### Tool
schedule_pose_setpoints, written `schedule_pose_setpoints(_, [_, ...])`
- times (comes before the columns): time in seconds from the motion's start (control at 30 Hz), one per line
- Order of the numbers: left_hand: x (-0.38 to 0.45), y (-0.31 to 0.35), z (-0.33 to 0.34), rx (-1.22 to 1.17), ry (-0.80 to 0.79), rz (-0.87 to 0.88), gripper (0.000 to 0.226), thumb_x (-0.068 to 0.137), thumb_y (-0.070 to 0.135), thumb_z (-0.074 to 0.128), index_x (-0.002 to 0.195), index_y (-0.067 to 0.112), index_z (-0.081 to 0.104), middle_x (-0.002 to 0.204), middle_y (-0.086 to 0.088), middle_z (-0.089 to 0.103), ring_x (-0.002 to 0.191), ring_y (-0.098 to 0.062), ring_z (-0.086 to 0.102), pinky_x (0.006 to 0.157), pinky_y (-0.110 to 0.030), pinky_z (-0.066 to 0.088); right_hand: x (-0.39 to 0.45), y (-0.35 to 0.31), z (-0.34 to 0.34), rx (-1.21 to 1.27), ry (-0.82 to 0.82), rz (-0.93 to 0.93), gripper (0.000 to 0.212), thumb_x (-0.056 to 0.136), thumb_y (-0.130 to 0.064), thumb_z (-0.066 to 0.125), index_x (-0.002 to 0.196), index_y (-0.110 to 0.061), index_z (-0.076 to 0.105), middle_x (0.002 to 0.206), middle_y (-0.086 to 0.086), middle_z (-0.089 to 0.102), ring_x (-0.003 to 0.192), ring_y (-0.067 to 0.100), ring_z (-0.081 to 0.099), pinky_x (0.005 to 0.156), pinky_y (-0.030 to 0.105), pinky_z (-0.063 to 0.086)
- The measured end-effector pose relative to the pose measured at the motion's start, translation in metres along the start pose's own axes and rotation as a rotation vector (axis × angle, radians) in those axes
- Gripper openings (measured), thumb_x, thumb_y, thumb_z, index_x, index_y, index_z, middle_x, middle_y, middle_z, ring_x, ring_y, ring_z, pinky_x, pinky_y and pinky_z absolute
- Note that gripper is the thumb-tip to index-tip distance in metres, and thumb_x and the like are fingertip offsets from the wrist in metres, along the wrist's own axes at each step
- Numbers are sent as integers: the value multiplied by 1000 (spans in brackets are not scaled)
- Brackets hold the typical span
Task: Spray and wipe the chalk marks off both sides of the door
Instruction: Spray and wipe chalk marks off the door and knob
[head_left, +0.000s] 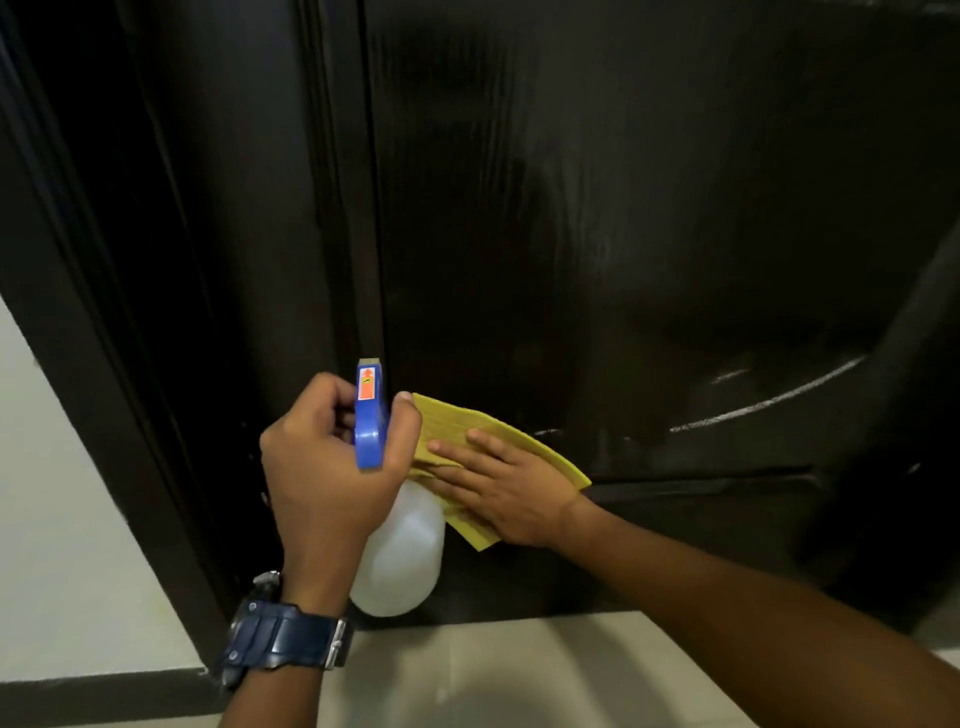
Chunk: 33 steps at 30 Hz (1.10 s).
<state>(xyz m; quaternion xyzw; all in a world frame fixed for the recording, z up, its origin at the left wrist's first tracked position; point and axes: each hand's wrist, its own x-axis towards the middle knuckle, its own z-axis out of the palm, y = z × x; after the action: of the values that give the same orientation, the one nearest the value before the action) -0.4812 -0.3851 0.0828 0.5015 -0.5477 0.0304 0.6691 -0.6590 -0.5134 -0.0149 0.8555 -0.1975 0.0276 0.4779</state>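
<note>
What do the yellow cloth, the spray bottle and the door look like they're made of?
Yellow cloth: likely a ribbed synthetic wipe, matte.
Spray bottle: translucent white plastic body, glossy blue plastic trigger head.
Door: dark brown, faint grain and soft sheen, so wood or laminate; I cannot tell which.

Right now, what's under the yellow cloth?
The dark door is under the yellow cloth; the right hand presses it flat there. Any chalk beneath is covered, but a chalk line shows beside it.

The left hand (332, 457) covers the spray bottle (397, 561) neck and trigger. Under the right hand (511, 488), the yellow cloth (467, 421) middle is hidden; right of it, the chalk arc (769, 400) perhaps fades into blur.
</note>
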Motion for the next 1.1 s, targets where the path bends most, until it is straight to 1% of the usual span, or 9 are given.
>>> schedule_pose_setpoints(0.1, [-3, 8, 6, -25, -7, 1, 30, 84, 23, 75, 70, 10, 52, 55, 2, 50, 56, -17, 52, 47, -13, 36, -33, 31, 1, -46, -14, -44, 70, 97, -33, 33, 158, -16, 2, 166, 2, 13, 153, 23, -4, 124, 48, -10])
schedule_pose_setpoints(0.2, [-6, 12, 9, -62, -41, 2, 28, 85, 23, 74, 72, 11, 53, 56, 2, 50, 56, -16, 53, 48, -13, 37, -96, 67, 12, -99, -28, -3, 76, 92, -27, 35, 159, -15, 0, 163, 1, 28, 155, 25, -2, 125, 50, -7])
schedule_pose_setpoints(0.33, [-11, 15, 5, -114, -127, 23, 29, 86, 23, 75, 69, 16, 51, 56, 5, 49, 52, -14, 51, 48, -10, 37, -176, 86, 18, -85, -119, 75, 95, 87, -31, 53, 161, -15, -5, 169, 8, -3, 155, 31, -5, 123, 56, -3])
schedule_pose_setpoints(0.43, [-13, 19, 4, -146, -216, 66, 29, 84, 24, 75, 68, 17, 52, 59, 6, 51, 49, -11, 49, 49, -8, 35, -162, 70, 12, -42, -106, 201, 100, 84, -33, 67, 160, -16, 5, 169, 6, -4, 155, 32, -3, 122, 58, -1])
schedule_pose_setpoints(0.57, [-18, 26, 17, -162, -300, 97, 24, 81, 25, 72, 69, 16, 54, 60, 3, 53, 49, -11, 48, 48, -9, 34, -61, 42, 1, 13, 72, 146, 75, 96, -40, 51, 159, -17, 17, 167, 3, 8, 155, 31, -2, 123, 58, -3])
schedule_pose_setpoints(0.63, [-21, 31, 30, -178, -298, 77, 26, 82, 29, 71, 68, 15, 54, 59, 0, 52, 47, -13, 46, 45, -12, 33, -20, 43, -7, 33, 137, 90, 69, 95, -42, 55, 154, -13, 34, 162, 6, 30, 153, 33, 14, 123, 58, 3])
schedule_pose_setpoints(0.77, [-31, 48, 60, -233, -305, 69, 31, 80, 34, 70, 66, 13, 51, 59, -1, 51, 46, -15, 44, 44, -11, 31, -41, 66, -4, 46, 110, 41, 63, 94, -46, 62, 147, -15, 49, 153, 6, 48, 147, 28, 33, 124, 51, 3])
schedule_pose_setpoints(0.97, [-53, 63, 108, -339, -453, 41, 36, 76, 48, 68, 69, 15, 55, 59, -1, 54, 48, -18, 50, 42, -19, 39, -219, 111, 32, -27, -58, 474, 67, 104, -51, 30, 161, -22, 9, 169, 2, 2, 155, 28, 2, 124, 51, -3])
schedule_pose_setpoints(1.1, [-68, 67, 136, -356, -509, 38, 39, 76, 48, 68, 68, 13, 54, 55, 0, 52, 45, -18, 49, 41, -23, 40, -294, 140, 31, 200, -63, 1184, 73, 104, -58, 20, 157, -26, -19, 168, 6, -3, 154, 36, 1, 122, 50, -2])
